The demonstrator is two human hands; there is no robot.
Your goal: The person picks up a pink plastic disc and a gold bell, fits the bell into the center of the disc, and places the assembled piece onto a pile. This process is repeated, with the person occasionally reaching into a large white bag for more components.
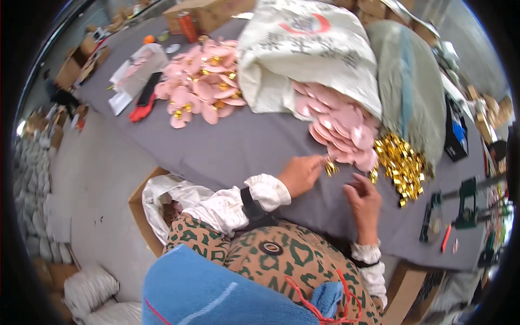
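My left hand [300, 176] is over the middle of the grey cloth, its fingers pressed together. Small shiny gold pieces [331, 168] lie right at its fingertips; what the fingers hold, if anything, is too small to make out. My right hand [364, 203] is a little nearer and to the right, thumb and fingers apart, with nothing visible in it. Just beyond both hands, a heap of flat, round pink discs [346, 132] spills from a white woven sack [309, 49]. Beside the right hand spreads a pile of folded gold pieces [403, 168].
More pink discs with gold pieces attached form a heap [203, 81] at the far left. A dark phone-like slab [149, 89] and a red item [142, 111] lie by it. A greenish sack [403, 81] and green-handled tool [466, 203] are on the right. A lined carton [157, 203] stands left of me.
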